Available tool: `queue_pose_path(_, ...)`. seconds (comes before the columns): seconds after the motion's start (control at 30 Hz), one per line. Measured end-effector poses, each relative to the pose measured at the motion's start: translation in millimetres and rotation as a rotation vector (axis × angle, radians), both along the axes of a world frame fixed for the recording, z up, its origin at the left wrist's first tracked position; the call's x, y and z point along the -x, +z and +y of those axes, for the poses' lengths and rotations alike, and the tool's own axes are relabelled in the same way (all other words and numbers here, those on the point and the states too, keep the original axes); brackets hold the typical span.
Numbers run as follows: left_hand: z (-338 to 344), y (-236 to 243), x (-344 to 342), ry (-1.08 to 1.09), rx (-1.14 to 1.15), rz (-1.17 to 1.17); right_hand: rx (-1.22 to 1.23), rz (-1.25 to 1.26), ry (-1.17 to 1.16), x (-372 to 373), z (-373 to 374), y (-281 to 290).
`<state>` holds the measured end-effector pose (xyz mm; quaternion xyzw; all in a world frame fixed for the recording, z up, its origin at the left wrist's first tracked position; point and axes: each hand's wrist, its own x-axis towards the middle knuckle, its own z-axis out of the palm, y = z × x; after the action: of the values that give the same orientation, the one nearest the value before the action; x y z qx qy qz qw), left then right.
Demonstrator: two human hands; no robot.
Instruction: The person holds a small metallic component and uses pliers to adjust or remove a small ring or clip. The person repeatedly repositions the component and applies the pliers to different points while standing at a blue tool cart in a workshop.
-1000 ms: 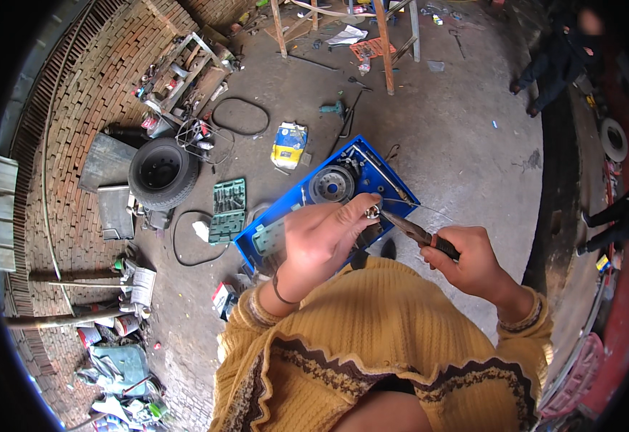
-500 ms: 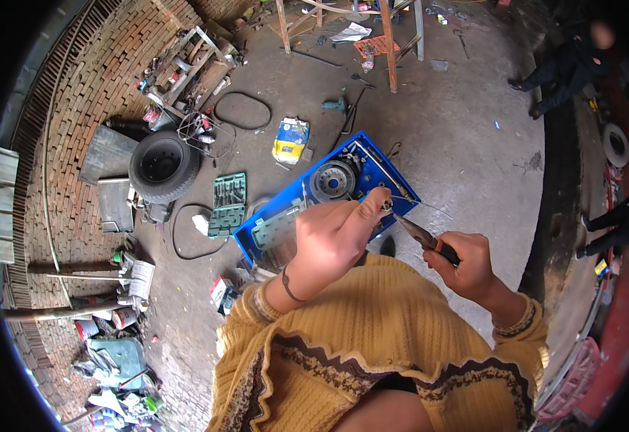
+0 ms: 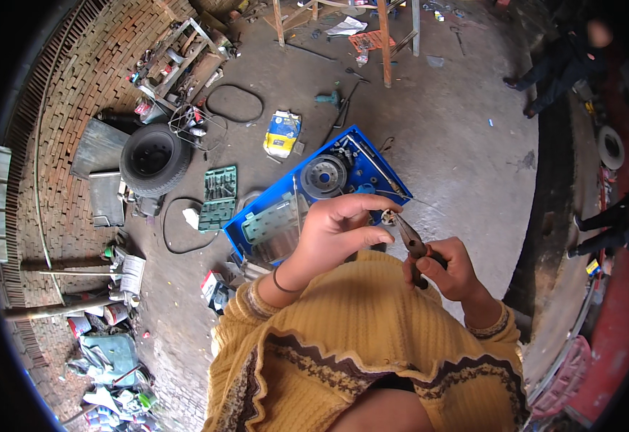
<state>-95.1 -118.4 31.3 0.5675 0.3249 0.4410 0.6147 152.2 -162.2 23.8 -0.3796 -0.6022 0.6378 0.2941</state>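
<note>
My left hand (image 3: 340,230) is curled over the blue tray, its index fingertip against a small round metal part (image 3: 388,217). The thumb lies a little below that part; any fingers behind it are hidden. Wrapped round dark handles, my right hand (image 3: 453,268) grips a pair of long-nose pliers (image 3: 414,243). Their tapered jaws point up and left, with the tips at the small part. Whether the jaws bite on it is too small to tell.
Below my hands, the blue tray (image 3: 381,160) holds a round metal drum (image 3: 323,177) and loose hardware. Left of it lie an open green tool case (image 3: 219,196), a tyre (image 3: 155,160) and a blue-yellow bag (image 3: 283,134). A green power tool (image 3: 327,97) lies beyond; a person (image 3: 570,65) stands far right.
The left thumb has come down away from the index finger, opening the earlier pinch. The pliers have turned steeper, and my right hand has shifted slightly left. The view has shifted a little.
</note>
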Motion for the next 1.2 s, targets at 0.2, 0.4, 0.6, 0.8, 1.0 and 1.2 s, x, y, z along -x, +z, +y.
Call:
queue_pose_path(0.2, 3.1, 1.0, -8.1, 0.117, -0.2, 0.133, 0.033, 0.049, -0.029, 1.9, -1.7, -11.9)
queue_pose_path(0.4, 10.1, 12.8, -3.0, 0.152, -0.532, 0.42, 0.056, 0.138, -0.06, 13.7, -1.7, -17.0)
queue_pose_path(0.6, 17.0, 13.6, 1.1, 0.154, -0.613, 0.435, 0.16, 0.158, -0.095, 19.8, -2.5, -19.6)
queue_pose_path(0.8, 13.0, -0.7, -2.2, 0.154, -0.64, 0.408, 0.103, 0.186, -0.363, 25.5, 4.8, -7.6)
queue_pose_path(1.0, 9.1, -5.0, 6.4, 0.211, -0.399, 0.304, -0.074, 0.349, -0.528, -15.3, 20.3, 22.6)
queue_pose_path(1.2, 19.2, 1.8, 7.4, 0.235, -0.236, 0.055, -0.099, 0.007, -0.136, -0.2, 15.9, 6.8)
